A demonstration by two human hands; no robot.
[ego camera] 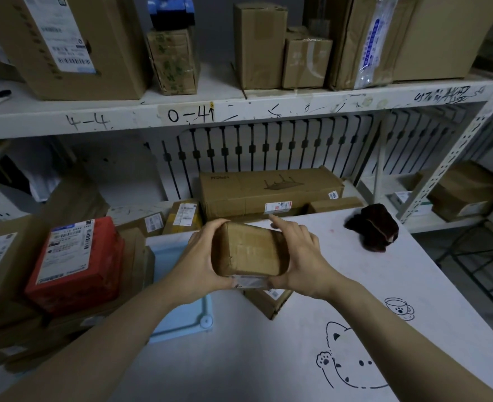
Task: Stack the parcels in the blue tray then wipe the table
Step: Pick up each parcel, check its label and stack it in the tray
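A small brown cardboard parcel (249, 250) is held up above the white table (268, 358), in the middle of the view. My left hand (200, 256) grips its left side and my right hand (300, 256) grips its right side, index finger stretched along the far edge. Below the held parcel another brown parcel (268, 303) lies on the table, mostly hidden. The light blue tray (181, 323) lies flat at the table's left, partly covered by my left forearm. A dark red cloth (374, 227) sits crumpled at the table's far right.
A red parcel (77, 262) with a white label lies on stacked brown boxes to the left of the tray. A long brown box (271, 192) and smaller labelled parcels stand behind the table. White shelves above hold several cardboard boxes. A metal rack stands to the right.
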